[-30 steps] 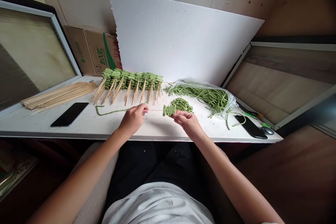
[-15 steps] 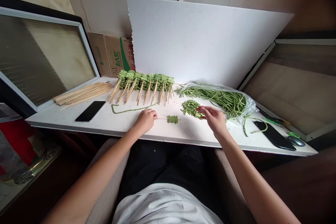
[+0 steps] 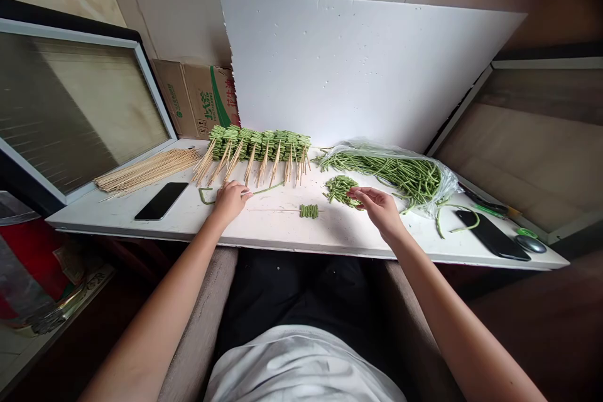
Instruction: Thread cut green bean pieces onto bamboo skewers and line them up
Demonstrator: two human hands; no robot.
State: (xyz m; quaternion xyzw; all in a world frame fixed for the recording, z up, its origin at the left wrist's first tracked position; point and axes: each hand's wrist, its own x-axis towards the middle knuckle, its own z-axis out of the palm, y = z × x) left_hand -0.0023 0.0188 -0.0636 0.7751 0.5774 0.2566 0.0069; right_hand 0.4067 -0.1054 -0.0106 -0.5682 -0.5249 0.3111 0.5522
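My left hand (image 3: 230,201) is over a long green bean (image 3: 268,189) lying on the white table; its fingers are curled onto the bean, and part of it is hidden beneath them. To the right lies a bamboo skewer (image 3: 273,210) threaded with a row of short bean pieces (image 3: 309,211), touched by neither hand. At the edge of a heap of cut bean pieces (image 3: 340,188), my right hand (image 3: 377,206) has its thumb and fingers drawn together on bean pieces, mostly hidden by the fingertips.
Finished bean skewers (image 3: 264,143) are stacked at the back, sticks facing me. Loose skewers (image 3: 146,169) and a phone (image 3: 161,201) lie left. On the right are bagged long beans (image 3: 400,171), another phone (image 3: 494,239) and a foam board (image 3: 367,69) standing behind.
My left hand has let go of the skewer and moved left to the long bean. The threaded skewer stays on the table. My right hand remains by the heap, its fingertips closer together.
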